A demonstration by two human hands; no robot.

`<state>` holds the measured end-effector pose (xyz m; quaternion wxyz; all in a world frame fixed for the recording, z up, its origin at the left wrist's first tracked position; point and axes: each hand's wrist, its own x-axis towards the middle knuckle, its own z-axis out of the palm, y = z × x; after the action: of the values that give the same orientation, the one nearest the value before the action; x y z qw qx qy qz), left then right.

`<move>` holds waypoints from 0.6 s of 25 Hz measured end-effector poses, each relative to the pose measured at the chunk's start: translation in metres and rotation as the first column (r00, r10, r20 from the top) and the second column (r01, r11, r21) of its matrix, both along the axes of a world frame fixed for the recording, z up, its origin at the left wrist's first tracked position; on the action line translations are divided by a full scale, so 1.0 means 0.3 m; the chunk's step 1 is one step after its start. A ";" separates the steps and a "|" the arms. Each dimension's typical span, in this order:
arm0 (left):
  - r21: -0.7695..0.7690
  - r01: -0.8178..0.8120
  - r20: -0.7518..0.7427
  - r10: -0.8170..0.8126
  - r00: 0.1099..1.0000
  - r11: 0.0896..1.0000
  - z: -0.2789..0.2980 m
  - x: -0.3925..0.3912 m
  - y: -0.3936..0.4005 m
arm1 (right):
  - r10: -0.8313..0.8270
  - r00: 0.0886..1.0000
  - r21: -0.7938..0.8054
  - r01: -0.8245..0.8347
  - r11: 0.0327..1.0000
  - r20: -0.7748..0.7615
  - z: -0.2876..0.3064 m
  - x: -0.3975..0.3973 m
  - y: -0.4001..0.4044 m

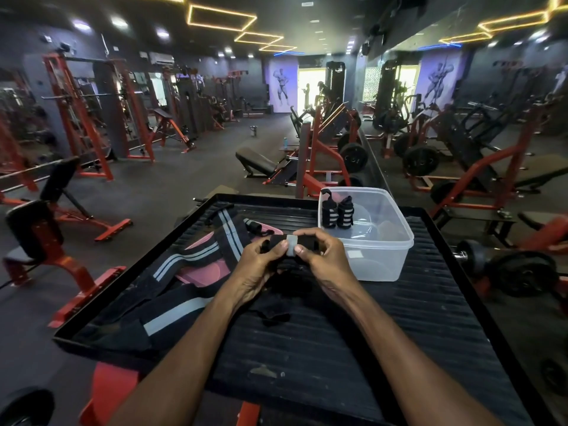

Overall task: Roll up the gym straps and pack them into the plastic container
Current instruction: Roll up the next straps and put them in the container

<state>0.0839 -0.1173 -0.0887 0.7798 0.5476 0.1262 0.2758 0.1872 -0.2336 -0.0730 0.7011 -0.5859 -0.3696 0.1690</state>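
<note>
A black gym strap with a grey stripe [290, 243] is held across between both hands above the black ribbed platform [353, 333]. My left hand [261, 265] pinches its left end and my right hand [322, 256] grips its right end; the strap's tail hangs down onto the platform. Just right of my hands stands the clear plastic container [381, 259], with two rolled black-and-grey straps [337, 212] upright in its far left corner. More unrolled black straps with grey stripes [172, 302] lie on the platform's left side, over pink ones [203, 273].
The platform has a raised rim [123, 272] and stands in a gym. Red and black machines [322, 155], benches and weight plates [519, 275] surround it. A mirror wall runs along the right.
</note>
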 end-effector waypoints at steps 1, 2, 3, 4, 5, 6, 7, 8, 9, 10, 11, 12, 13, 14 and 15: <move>0.015 -0.028 0.003 0.028 1.000 1.000 0.002 0.003 0.000 | 0.007 1.000 0.004 -0.007 1.000 -0.012 -0.001 0.001 0.001; 0.023 -0.052 0.003 0.052 0.999 0.998 0.004 0.003 0.000 | 0.017 0.999 0.006 -0.017 1.000 -0.036 -0.004 0.003 0.004; 0.031 -0.072 0.002 0.072 0.997 0.997 0.006 0.000 0.000 | 0.033 0.997 -0.001 -0.033 0.999 -0.071 -0.006 0.004 0.007; 0.052 -0.085 -0.004 0.085 0.996 0.995 0.006 -0.006 -0.001 | 0.047 0.993 -0.017 -0.049 0.999 -0.104 -0.011 0.005 0.012; 0.090 -0.095 -0.018 0.097 0.995 0.991 0.007 -0.013 -0.002 | 0.053 0.992 -0.044 -0.058 0.997 -0.117 -0.015 0.007 0.014; 0.145 -0.103 -0.044 0.110 0.993 0.984 0.002 -0.022 0.000 | 0.051 0.994 -0.076 -0.059 0.995 -0.099 -0.017 0.007 0.014; 0.202 -0.105 -0.070 0.121 0.990 0.974 -0.002 -0.032 0.001 | 0.057 0.996 -0.103 -0.063 0.993 -0.069 -0.021 0.007 0.012; 0.246 -0.094 -0.084 0.118 0.990 0.965 -0.006 -0.043 0.001 | 0.064 0.997 -0.126 -0.070 0.990 -0.045 -0.025 0.007 0.009; 0.262 -0.076 -0.087 0.102 0.991 0.962 -0.010 -0.055 -0.001 | 0.072 0.997 -0.134 -0.077 0.988 -0.039 -0.028 0.006 0.005; 0.242 -0.060 -0.085 0.083 0.993 0.968 -0.009 -0.065 -0.006 | 0.072 0.997 -0.134 -0.077 0.988 -0.038 -0.028 0.005 0.001; 0.183 -0.056 -0.079 0.072 0.994 0.981 -0.005 -0.074 -0.013 | 0.067 0.997 -0.125 -0.071 0.990 -0.035 -0.025 0.003 -0.002; 0.107 -0.057 -0.078 0.066 0.995 0.993 0.001 -0.080 -0.023 | 0.058 0.998 -0.117 -0.060 0.991 -0.021 -0.022 0.002 -0.005; 0.041 -0.064 -0.092 0.068 0.993 0.997 0.009 -0.084 -0.034 | 0.054 0.999 -0.104 -0.055 0.993 -0.005 -0.019 0.000 -0.007; 0.003 -0.072 -0.120 0.072 0.990 0.997 0.016 -0.085 -0.041 | 0.047 0.999 -0.094 -0.045 0.995 0.016 -0.015 -0.003 -0.009; -0.004 -0.081 -0.153 0.080 0.985 0.997 0.020 -0.083 -0.043 | 0.047 0.998 -0.081 -0.044 0.996 0.032 -0.013 -0.005 -0.014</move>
<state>0.0590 -0.1300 -0.0826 0.7589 0.5575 0.2089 0.2638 0.1858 -0.2377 -0.0768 0.6667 -0.6077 -0.3875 0.1899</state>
